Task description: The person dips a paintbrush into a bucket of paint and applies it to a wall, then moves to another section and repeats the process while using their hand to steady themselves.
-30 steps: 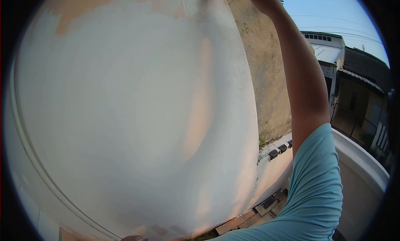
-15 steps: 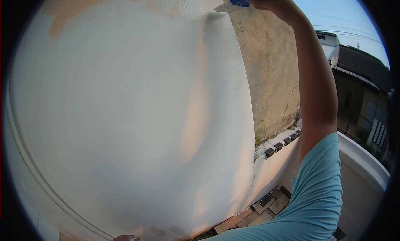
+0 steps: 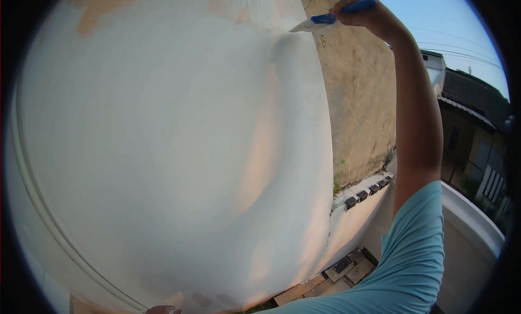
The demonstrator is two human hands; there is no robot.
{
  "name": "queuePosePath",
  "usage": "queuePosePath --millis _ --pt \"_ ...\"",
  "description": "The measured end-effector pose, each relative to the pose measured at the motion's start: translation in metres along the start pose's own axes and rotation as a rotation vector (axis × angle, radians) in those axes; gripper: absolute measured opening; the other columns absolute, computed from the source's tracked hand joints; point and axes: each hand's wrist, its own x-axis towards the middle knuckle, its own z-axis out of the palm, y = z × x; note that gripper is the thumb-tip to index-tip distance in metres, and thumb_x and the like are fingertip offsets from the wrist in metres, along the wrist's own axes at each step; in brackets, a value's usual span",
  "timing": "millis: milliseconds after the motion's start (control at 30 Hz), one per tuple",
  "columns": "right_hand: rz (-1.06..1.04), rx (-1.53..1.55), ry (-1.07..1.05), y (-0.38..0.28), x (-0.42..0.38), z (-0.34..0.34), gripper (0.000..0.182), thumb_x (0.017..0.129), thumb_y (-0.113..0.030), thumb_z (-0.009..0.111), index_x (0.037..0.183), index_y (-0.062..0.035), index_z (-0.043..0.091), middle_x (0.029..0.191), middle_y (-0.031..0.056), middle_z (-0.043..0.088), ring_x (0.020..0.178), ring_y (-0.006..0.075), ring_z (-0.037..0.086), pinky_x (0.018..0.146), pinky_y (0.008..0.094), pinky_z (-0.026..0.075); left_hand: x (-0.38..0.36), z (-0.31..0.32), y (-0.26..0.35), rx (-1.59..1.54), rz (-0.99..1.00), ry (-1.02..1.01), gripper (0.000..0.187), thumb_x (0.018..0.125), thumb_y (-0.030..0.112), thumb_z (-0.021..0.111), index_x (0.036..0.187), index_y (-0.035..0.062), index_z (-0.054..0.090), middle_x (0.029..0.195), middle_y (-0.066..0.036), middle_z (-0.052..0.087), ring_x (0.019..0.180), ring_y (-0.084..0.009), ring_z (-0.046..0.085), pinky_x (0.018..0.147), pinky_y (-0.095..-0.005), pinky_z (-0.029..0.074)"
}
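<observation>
Up high, my right hand (image 3: 374, 20) is closed around the blue handle of a paintbrush (image 3: 324, 19). The brush points left, and its pale bristle tip lies at the right edge of a white-painted wall (image 3: 179, 124). Orange-tan patches and fresh brush streaks show along the top of this wall. At the bottom edge of the view only a small part of my left hand (image 3: 161, 309) appears, low by the wall. Most of its fingers are cut off, so I cannot see what it holds, if anything.
Beyond the wall's edge stands a rough, weathered brown wall (image 3: 358, 91). A ledge with several small dark blocks (image 3: 362, 196) runs at its foot. Paving tiles (image 3: 342, 268) lie below. To the right are a low white wall (image 3: 472, 216) and a dark-roofed house (image 3: 472, 91).
My right hand and the paintbrush have moved down along the wall's right edge. The view has shifted slightly. My left hand stays at the bottom edge.
</observation>
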Motion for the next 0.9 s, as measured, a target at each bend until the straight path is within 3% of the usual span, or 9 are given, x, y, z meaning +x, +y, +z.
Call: queuePosePath --millis 33,100,200,233,300,533,800,867,900 --pt "0.117 -0.022 0.105 -0.011 0.006 -0.001 0.016 0.086 -0.016 0.071 0.1 -0.0086 0.073 0.101 0.009 0.071 0.099 0.0203 0.067 0.09 0.0322 0.053 0.004 -0.008 0.01 0.006 -0.019 0.035 0.019 0.08 0.026 0.072 0.081 0.007 0.07 0.081 -0.012 0.069 0.076 -0.0333 0.064 0.071 -0.0439 0.05" --pt "-0.019 0.218 0.308 -0.002 0.042 0.008 0.008 0.083 -0.01 0.074 0.088 -0.0039 0.074 0.08 0.0008 0.069 0.074 0.0098 0.061 0.067 0.0259 0.049 0.007 -0.007 0.011 0.012 -0.034 0.076 0.019 0.08 0.026 0.072 0.08 0.0071 0.07 0.081 -0.012 0.069 0.076 -0.0334 0.064 0.071 -0.0437 0.05" --pt "-0.184 0.322 0.458 0.013 0.076 0.043 0.008 0.084 -0.01 0.074 0.089 -0.0038 0.074 0.079 0.0004 0.069 0.074 0.0086 0.06 0.069 0.0255 0.049 0.005 0.007 0.007 -0.027 0.038 0.087 0.019 0.08 0.026 0.072 0.08 0.0074 0.07 0.081 -0.012 0.069 0.077 -0.0332 0.064 0.072 -0.0437 0.05" --pt "-0.186 0.329 0.459 0.015 0.07 0.051 0.008 0.084 -0.01 0.074 0.089 -0.0038 0.074 0.079 0.0004 0.069 0.074 0.0086 0.06 0.069 0.0255 0.049 0.004 0.003 0.02 -0.045 0.015 0.082 0.019 0.08 0.026 0.072 0.08 0.0074 0.07 0.081 -0.012 0.069 0.077 -0.0331 0.064 0.072 -0.0436 0.049" --pt "0.001 -0.169 0.329 0.001 0.046 0.071 0.019 0.085 -0.019 0.072 0.102 -0.0088 0.073 0.101 0.0077 0.071 0.097 0.0196 0.067 0.089 0.0317 0.053 -0.002 -0.001 0.023 -0.059 -0.016 0.078 0.018 0.08 0.026 0.072 0.08 0.0073 0.07 0.081 -0.012 0.069 0.077 -0.0329 0.064 0.072 -0.0435 0.049" --pt "0.066 -0.136 -0.121 -0.012 -0.014 0.054 0.014 0.082 -0.009 0.074 0.096 -0.0073 0.073 0.102 0.0086 0.071 0.097 0.0198 0.068 0.089 0.0337 0.054 -0.016 -0.019 0.018 -0.131 -0.083 0.017 0.02 0.081 0.026 0.071 0.082 0.0065 0.07 0.081 -0.013 0.069 0.078 -0.0336 0.064 0.072 -0.0433 0.048" --pt "0.15 0.169 -0.053 -0.015 0.049 0.026 0.015 0.085 -0.011 0.071 0.1 -0.0071 0.072 0.102 0.0102 0.07 0.097 0.0195 0.068 0.09 0.0312 0.056 0.006 -0.002 0.015 -0.041 -0.02 0.046 0.02 0.08 0.027 0.071 0.082 0.0072 0.069 0.083 -0.013 0.069 0.079 -0.0332 0.064 0.073 -0.0438 0.048" --pt "-0.054 0.157 0.12 -0.015 0.072 0.029 0.008 0.084 -0.01 0.073 0.089 -0.0033 0.074 0.081 0.0005 0.069 0.075 0.0084 0.059 0.07 0.0265 0.049 0.006 0.006 0.015 -0.071 0.052 0.073 0.02 0.079 0.027 0.073 0.083 0.0076 0.069 0.084 -0.012 0.069 0.08 -0.0328 0.064 0.074 -0.0433 0.048" --pt "-0.063 0.161 0.121 -0.013 0.079 0.036 0.008 0.084 -0.01 0.073 0.089 -0.0033 0.074 0.081 0.0005 0.069 0.075 0.0084 0.059 0.07 0.0265 0.049 0.004 0.009 0.016 -0.069 0.046 0.08 0.02 0.079 0.027 0.073 0.083 0.0076 0.069 0.084 -0.012 0.069 0.08 -0.0328 0.064 0.074 -0.0433 0.048"
